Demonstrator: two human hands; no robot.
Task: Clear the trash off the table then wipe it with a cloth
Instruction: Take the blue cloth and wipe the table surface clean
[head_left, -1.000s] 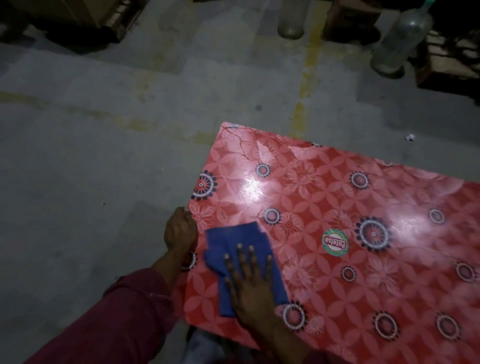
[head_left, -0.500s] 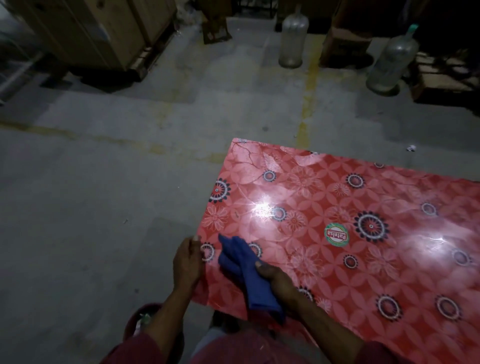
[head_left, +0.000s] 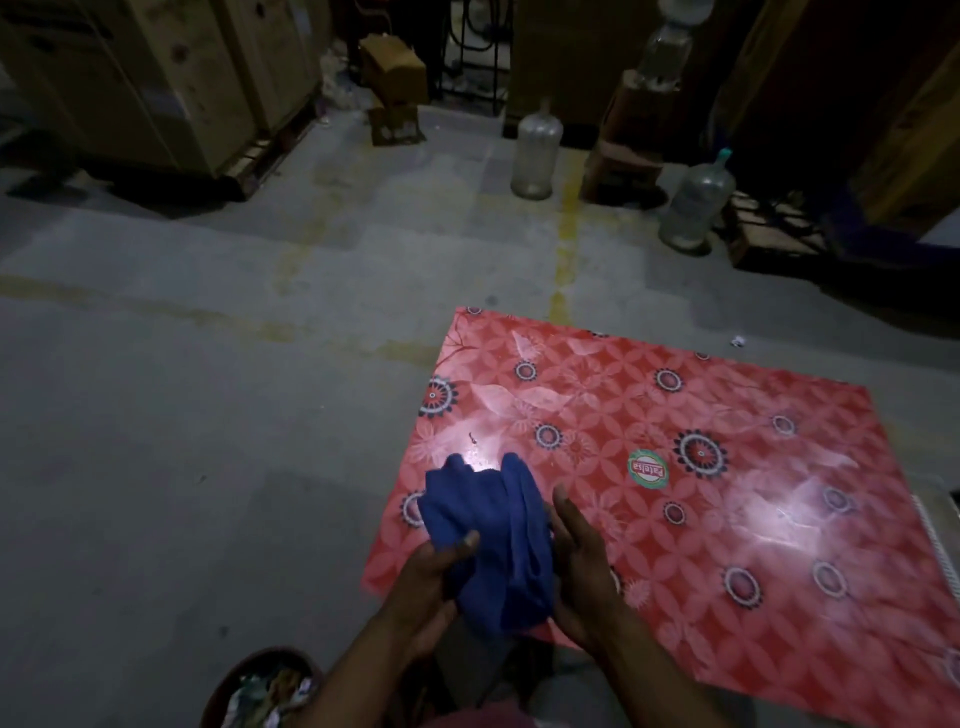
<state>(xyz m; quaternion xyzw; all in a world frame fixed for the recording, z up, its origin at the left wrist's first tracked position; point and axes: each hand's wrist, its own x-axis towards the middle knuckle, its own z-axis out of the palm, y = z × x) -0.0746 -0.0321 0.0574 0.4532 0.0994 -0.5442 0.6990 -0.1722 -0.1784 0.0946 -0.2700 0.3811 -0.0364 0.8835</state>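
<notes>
left hand (head_left: 434, 577) fingers grip blue cloth (head_left: 488, 540) over table (head_left: 727, 545); right hand (head_left: 584, 566) fingers straight beside it.

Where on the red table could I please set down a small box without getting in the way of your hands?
Most of the red table is bare: the wide stretch right of the round green sticker, and the far strip by the back edge. It is crowded only at the near left corner, where the left hand and right hand hold the blue cloth.
</notes>
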